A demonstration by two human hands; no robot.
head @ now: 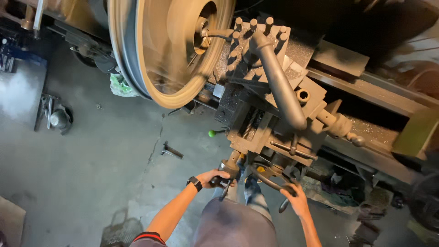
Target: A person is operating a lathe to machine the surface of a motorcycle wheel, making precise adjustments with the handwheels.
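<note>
My left hand (216, 176) is curled tight around a small crank handle (227, 171) at the front of the lathe carriage (270, 130), fingers wrapped over it and the thumb tucked beside them, so the hand is clamped on the handle with no gap showing. A black watch (195, 183) sits on that wrist. My right hand (296, 201) rests on the rim of the handwheel (270, 179) just to the right, fingers bent loosely over the dark ring; I cannot tell whether they close fully around it. The 2 hands are near each other, both low at the front of the carriage, with my knees in jeans (249, 203) directly below them.

Above the carriage stands the tool post (256, 43) with its ring of bolts and a long grey lever (281, 87) slanting down across it. To the left of the tool post a large metal disc (171, 48) is blurred from spinning. A green knob (211, 133) sticks out left of the carriage. A hammer (171, 150) lies on the concrete floor (100, 155).
</note>
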